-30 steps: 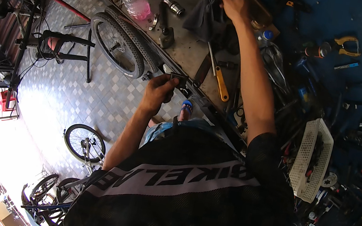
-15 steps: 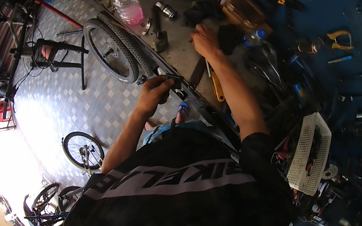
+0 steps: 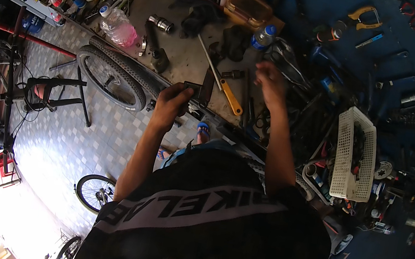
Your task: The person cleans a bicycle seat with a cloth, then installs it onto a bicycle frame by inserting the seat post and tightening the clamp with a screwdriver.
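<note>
Over the bench's near edge, my left hand (image 3: 169,106) pinches a small dark flat rectangular piece (image 3: 192,90) between thumb and fingers. My right hand (image 3: 271,87) hovers above the right part of the workbench (image 3: 179,65), its fingers loosely bent and apart, with nothing visible in them. Between the two hands lies a yellow-handled tool (image 3: 231,98) with a long metal shaft. A small clear bottle with a blue cap (image 3: 263,37) stands just beyond my right hand. Dark crumpled cloths (image 3: 198,21) lie farther back.
A bottle of pink liquid (image 3: 119,29) and a metal cylinder (image 3: 161,23) are on the bench's left. Bicycle wheels (image 3: 112,79) lean against its front. A white basket (image 3: 349,157) sits at the right; tools such as a yellow hacksaw (image 3: 365,18) hang on the blue wall.
My right hand has moved from the dark cloths toward the right, uncovering the yellow-handled tool's shaft. My left hand still holds the dark piece. The view has shifted.
</note>
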A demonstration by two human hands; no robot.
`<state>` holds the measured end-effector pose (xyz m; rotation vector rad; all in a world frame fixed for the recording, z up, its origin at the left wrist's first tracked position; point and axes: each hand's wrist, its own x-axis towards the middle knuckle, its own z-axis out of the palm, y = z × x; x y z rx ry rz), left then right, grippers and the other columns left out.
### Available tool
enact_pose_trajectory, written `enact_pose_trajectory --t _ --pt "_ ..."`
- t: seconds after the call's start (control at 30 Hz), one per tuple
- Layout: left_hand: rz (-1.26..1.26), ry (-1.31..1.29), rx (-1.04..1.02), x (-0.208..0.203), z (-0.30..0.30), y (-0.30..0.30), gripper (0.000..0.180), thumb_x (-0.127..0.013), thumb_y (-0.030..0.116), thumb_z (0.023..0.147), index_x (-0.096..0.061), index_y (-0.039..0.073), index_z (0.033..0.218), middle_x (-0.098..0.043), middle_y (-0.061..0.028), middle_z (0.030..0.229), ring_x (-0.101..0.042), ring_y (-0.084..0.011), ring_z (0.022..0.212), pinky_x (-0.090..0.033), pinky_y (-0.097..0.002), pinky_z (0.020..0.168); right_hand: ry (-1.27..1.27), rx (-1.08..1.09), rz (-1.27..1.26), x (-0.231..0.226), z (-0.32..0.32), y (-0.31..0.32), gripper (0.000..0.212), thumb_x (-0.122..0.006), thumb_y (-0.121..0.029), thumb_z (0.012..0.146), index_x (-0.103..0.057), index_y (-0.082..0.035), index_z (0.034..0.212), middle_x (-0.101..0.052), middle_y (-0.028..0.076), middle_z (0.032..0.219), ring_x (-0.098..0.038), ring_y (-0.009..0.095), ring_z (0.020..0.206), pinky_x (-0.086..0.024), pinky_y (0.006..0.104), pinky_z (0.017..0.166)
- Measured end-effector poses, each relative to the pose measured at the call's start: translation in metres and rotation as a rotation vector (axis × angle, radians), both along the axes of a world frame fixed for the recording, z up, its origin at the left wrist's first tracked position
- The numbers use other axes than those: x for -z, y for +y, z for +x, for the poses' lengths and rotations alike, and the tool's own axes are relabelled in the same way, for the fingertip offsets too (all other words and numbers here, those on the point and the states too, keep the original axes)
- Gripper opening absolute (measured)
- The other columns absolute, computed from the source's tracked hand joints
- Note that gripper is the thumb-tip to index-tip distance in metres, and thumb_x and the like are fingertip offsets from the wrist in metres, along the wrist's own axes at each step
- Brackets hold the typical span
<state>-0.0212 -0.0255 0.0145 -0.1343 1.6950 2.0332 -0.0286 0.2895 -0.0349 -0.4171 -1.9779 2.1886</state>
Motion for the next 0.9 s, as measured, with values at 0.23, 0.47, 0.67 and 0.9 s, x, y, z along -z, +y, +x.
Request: enact_pose_trajectory --t 0.23,0.47,0.67,0.9 --pt "0.264 -0.177 0.078 -0.023 -0.026 0.053 0.020 -0.067 0.023 0.097 -0.063 0.004 0.101 -0.059 -0.0032 0.084 -0.055 -0.0115 0.069 -0.043 -0.0275 0.058 -0.225 0.065 0.077 -0.048 0.075 -0.001 0.027 -0.074 -0.027 0.091 -0.064 -0.007 0.105 -0.060 -0.003 0.081 -0.048 0.003 0.062 -0.037 0.0228 0.051" --pt "0.410 -0.136 0.011 -0.010 -0.033 0.115 0.025 -0.067 0.022 0.097 -0.062 0.001 0.108 -0.065 -0.0068 0.100 -0.061 -0.0154 0.093 -0.047 -0.0302 0.083 0.057 -0.063 0.138 -0.042 0.059 -0.069 0.036 -0.078 -0.020 0.089 -0.059 -0.003 0.114 -0.066 0.002 0.089 -0.059 0.010 0.083 -0.047 0.0268 0.069" --pt "0.416 -0.162 0.001 -0.019 -0.033 0.125 0.026 -0.066 0.023 0.097 -0.062 0.000 0.110 -0.065 -0.0089 0.104 -0.062 -0.0182 0.098 -0.048 -0.0338 0.088 -0.057 -0.064 0.020 -0.020 0.050 -0.055 0.034 -0.076 -0.013 0.090 -0.056 -0.002 0.115 -0.066 0.004 0.088 -0.058 0.009 0.074 -0.045 0.0264 0.065" --pt "0.338 -0.118 -0.005 -0.012 -0.042 0.118 0.026 -0.067 0.020 0.097 -0.061 -0.002 0.110 -0.064 -0.0100 0.106 -0.066 -0.0195 0.099 -0.057 -0.0353 0.083 -0.075 -0.043 -0.360 -0.024 0.064 -0.029 0.027 -0.065 -0.008 0.094 -0.052 -0.005 0.117 -0.067 0.007 0.097 -0.045 0.006 0.054 -0.036 0.0232 0.048"
